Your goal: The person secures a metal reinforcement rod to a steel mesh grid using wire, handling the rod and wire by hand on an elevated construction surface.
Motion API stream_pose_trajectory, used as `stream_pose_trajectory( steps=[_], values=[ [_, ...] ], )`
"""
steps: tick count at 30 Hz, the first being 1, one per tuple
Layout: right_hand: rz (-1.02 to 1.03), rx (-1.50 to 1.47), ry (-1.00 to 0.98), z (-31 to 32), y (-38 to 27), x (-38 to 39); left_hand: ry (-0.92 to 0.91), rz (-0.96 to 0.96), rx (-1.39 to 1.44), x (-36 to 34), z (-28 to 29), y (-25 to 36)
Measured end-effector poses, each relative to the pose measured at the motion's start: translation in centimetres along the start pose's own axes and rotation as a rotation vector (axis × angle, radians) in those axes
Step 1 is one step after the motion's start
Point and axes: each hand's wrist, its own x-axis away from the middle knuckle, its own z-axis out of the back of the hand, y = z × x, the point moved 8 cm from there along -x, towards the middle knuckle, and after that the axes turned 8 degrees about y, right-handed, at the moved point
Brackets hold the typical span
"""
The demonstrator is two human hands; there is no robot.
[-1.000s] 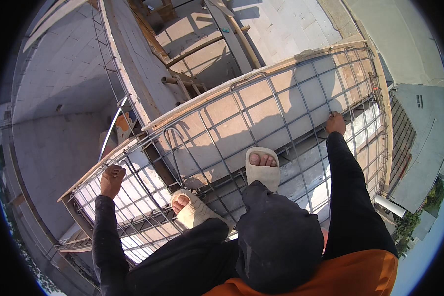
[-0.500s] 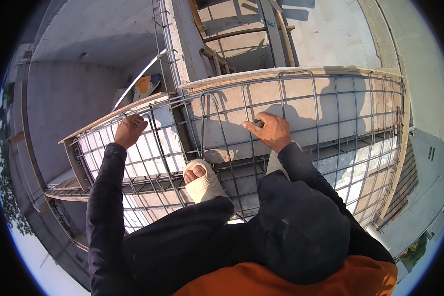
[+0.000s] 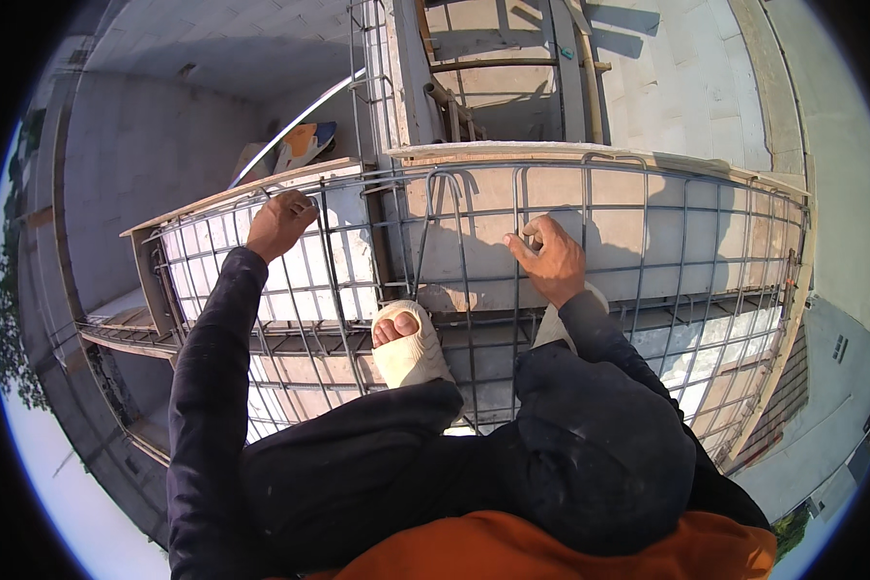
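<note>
A rebar mesh (image 3: 466,280) of thin grey bars spreads before me over a formwork trough. My left hand (image 3: 278,224) is at the mesh's far edge on the left, its fingers curled in near the top bars; whatever it may hold is hidden. Over the middle right of the mesh is my right hand (image 3: 553,261), thumb and fingers bent toward each other beside an upright bar. I cannot make out anything between them. A bent bar hook (image 3: 445,176) stands between the two hands. My left foot, in a cream slipper (image 3: 411,362), rests on the mesh.
A wooden formwork board (image 3: 599,150) runs along the far edge. Beyond it are a concrete post (image 3: 406,77) and bamboo poles. A white and orange sack (image 3: 304,145) lies in the recess at the far left. Tall rebar stands beside the post.
The view has shifted, so the mesh and boards appear farther right. Both hands stay over much the same parts of the mesh, with fingers still curled.
</note>
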Motion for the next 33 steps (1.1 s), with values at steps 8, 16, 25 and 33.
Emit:
stream_pose_trajectory(
  steps=[8, 16, 25, 33],
  values=[
    [0.229, 0.259, -0.451, -8.2, -5.6, -3.6, -0.022, -0.009, -0.017, -0.5, -0.7, 1.5],
    [0.056, 0.094, -0.447, -10.0, -3.8, -3.4, -0.029, -0.022, 0.001, 0.2, -1.4, 0.9],
    [0.210, 0.111, -0.498, -10.0, -3.4, -2.6, -0.053, 0.040, -0.044, -0.1, -1.6, -0.3],
    [-0.184, -0.208, -0.695, -11.5, -2.0, -0.5, -0.102, 0.037, -0.117, -0.9, -2.0, -0.3]
  ],
)
